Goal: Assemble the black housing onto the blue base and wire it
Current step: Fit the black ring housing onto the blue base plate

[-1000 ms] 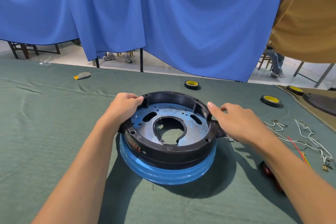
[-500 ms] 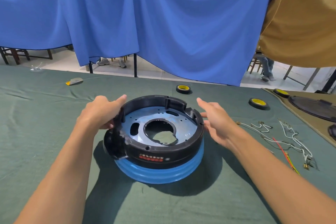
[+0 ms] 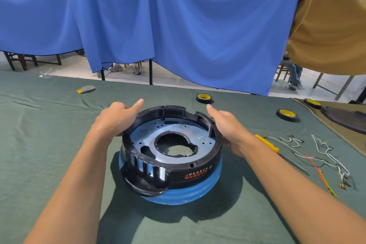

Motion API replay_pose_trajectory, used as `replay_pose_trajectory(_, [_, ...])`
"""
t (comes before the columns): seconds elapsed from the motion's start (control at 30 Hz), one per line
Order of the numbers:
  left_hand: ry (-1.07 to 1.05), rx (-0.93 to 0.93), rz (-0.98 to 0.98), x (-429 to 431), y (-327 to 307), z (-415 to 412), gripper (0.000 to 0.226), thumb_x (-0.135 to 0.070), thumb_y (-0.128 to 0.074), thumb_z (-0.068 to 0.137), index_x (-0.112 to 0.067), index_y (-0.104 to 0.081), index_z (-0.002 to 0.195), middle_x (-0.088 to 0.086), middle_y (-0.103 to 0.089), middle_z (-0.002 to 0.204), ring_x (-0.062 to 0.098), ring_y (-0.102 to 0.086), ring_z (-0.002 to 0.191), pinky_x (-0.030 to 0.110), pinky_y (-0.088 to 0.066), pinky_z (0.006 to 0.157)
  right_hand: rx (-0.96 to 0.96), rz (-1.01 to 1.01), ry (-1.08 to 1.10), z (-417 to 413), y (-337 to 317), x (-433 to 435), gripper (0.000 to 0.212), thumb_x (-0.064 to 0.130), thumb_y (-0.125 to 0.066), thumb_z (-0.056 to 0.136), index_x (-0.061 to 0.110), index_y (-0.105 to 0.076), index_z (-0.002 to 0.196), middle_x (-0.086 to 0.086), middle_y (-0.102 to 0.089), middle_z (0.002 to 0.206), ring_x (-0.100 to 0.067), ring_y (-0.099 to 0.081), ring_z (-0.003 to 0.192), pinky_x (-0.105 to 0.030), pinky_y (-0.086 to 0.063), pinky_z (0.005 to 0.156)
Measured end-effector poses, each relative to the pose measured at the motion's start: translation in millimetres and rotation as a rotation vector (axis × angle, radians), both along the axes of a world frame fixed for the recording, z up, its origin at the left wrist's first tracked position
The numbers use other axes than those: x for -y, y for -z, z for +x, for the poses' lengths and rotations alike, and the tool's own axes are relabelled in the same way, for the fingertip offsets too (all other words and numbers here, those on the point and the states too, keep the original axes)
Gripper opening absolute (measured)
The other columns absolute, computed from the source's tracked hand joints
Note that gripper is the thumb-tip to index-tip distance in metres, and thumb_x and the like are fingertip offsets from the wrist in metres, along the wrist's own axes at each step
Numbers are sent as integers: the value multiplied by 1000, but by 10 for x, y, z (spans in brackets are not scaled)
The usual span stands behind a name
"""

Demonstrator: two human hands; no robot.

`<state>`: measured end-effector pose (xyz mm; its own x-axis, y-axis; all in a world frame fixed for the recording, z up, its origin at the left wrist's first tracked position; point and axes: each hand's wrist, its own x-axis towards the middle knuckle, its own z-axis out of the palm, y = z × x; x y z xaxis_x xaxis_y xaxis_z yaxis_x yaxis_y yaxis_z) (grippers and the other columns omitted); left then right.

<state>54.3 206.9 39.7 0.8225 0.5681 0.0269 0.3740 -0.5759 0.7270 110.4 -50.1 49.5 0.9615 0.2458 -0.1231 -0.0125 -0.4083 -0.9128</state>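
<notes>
The black housing [image 3: 195,171] sits on the round blue base [image 3: 190,194] in the middle of the green-covered table [image 3: 49,144]. Its red label faces front right and a slotted lug points front left. Through its open centre I see the blue-grey plate with holes. My left hand [image 3: 116,119] grips the housing's far left outer wall, fingers curled and thumb pointing forward. My right hand [image 3: 227,125] presses flat against the right outer wall with straight fingers. Loose white, red and yellow wires [image 3: 324,156] lie on the cloth to the right.
A yellow-handled screwdriver [image 3: 267,142] lies just right of my right wrist. Black tape rolls [image 3: 204,98] [image 3: 287,114] stand behind and to the right. A brown mat with a dark round part [image 3: 346,119] is at far right. A small grey-yellow item [image 3: 86,89] lies far left.
The housing and base have turned counter-clockwise; the red label went from front left to front right. Both hands shifted along the rim toward the far side.
</notes>
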Motion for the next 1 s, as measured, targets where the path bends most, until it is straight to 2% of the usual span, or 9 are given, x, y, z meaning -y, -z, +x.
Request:
replay_pose_trajectory(0.07, [10,20,-15,32,40,-8,58,-70,-43,90,-15,-61,91,4,-60,94,28,-55,92,40,-45,85,8,-21,-55,38,-12,-72,57,56,-43,96,0,-54,90,-21,-62,93,-35,-62,91,-53,-46,99])
replay_pose_trajectory(0.13, [97,89,-151,92,89,-6,52,-62,-47,93,-14,-65,105,2,-60,104,25,-55,101,39,-44,92,62,-65,-60,94,-14,-76,51,53,-49,94,4,-56,83,-10,-58,84,-27,-58,85,-45,-48,91])
replay_pose_trajectory(0.3, [132,123,-305,141,99,-1,43,-40,-50,100,-8,-64,125,12,-68,114,34,-63,107,49,-50,99,265,-210,-37,149,-11,16,13,27,-64,92,20,-67,102,1,-69,84,-10,-64,74,-27,-51,68])
replay_pose_trajectory(0.47, [111,126,-304,139,102,18,30,-29,-48,101,-10,-68,115,15,-69,102,33,-64,94,40,-52,83,349,-276,-29,123,-61,-22,31,7,-59,93,18,-63,121,-3,-66,92,-13,-64,77,-17,-49,52])
replay_pose_trajectory(0.57, [112,140,-328,127,109,30,28,-29,-48,102,-11,-68,110,16,-66,95,27,-58,81,36,-47,72,380,-255,3,135,-82,-61,36,1,-58,92,20,-62,121,1,-67,78,-12,-65,64,-14,-47,44])
replay_pose_trajectory(0.7, [109,153,-329,149,107,21,26,-29,-48,102,-13,-67,110,15,-68,105,30,-63,91,37,-51,79,377,-247,39,124,-79,-74,39,-3,-55,91,20,-62,122,-1,-68,82,-14,-67,70,-19,-52,50])
replay_pose_trajectory(0.83, [118,143,-297,179,98,21,29,-29,-47,102,-13,-66,116,9,-67,103,31,-63,99,42,-52,89,374,-198,119,142,-97,-51,49,-14,-42,86,18,-63,116,-5,-71,99,-26,-64,101,-37,-58,75])
replay_pose_trajectory(0.93, [120,141,-288,176,96,35,30,-29,-47,102,-12,-66,119,6,-66,102,29,-62,99,41,-50,90,428,-225,140,136,-115,-49,37,-5,-49,90,18,-66,112,-5,-70,106,-24,-62,105,-30,-53,75])
replay_pose_trajectory(1.0, [118,141,-284,175,100,42,31,-29,-47,102,-12,-65,120,6,-66,103,28,-61,99,41,-51,93,432,-218,135,132,-114,-17,26,3,-55,90,19,-68,105,-6,-69,109,-25,-61,107,-39,-53,89])
